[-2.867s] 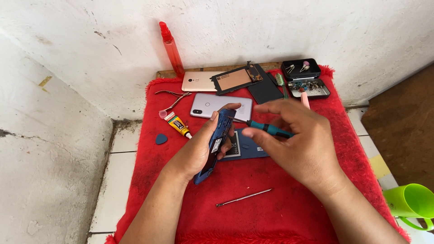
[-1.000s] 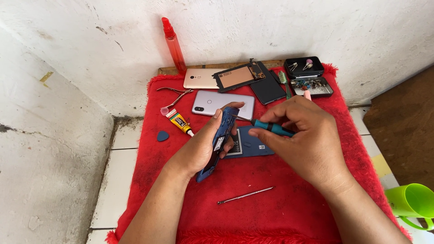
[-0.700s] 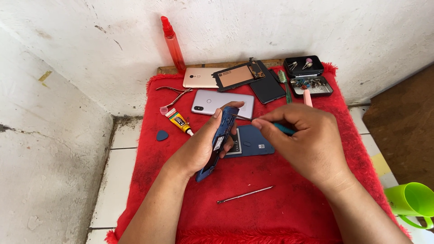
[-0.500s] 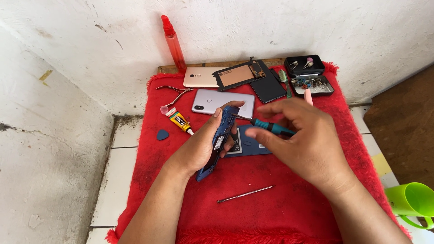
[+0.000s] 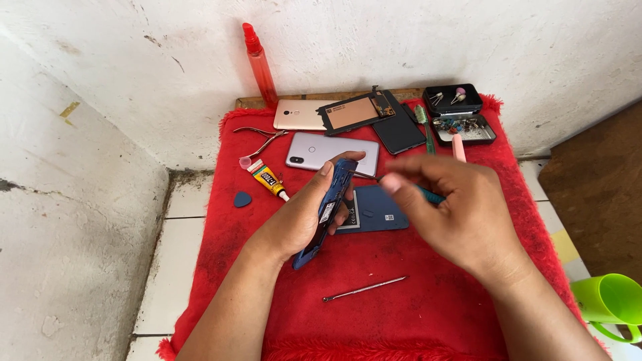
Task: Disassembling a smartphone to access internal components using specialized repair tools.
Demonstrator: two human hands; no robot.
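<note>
My left hand [image 5: 304,217] grips a blue phone body [image 5: 329,207] held on edge above the red cloth [image 5: 414,314]. My right hand [image 5: 455,214] holds a teal-handled screwdriver [image 5: 428,195] whose thin metal tip touches the top of the phone. Under the hands lies a dark blue back cover [image 5: 374,210] flat on the cloth.
A silver phone [image 5: 321,148], gold phone [image 5: 297,115], screen panel [image 5: 354,110], black phone [image 5: 400,128] and black parts tray [image 5: 458,113] lie at the back. Tweezers [image 5: 262,137], glue tube [image 5: 266,177], blue pick [image 5: 242,199], metal probe [image 5: 364,289], red bottle [image 5: 259,63], green cup [image 5: 612,301].
My right hand has shifted a little while turning the screwdriver against the phone's top edge. My left hand keeps the phone in the same place.
</note>
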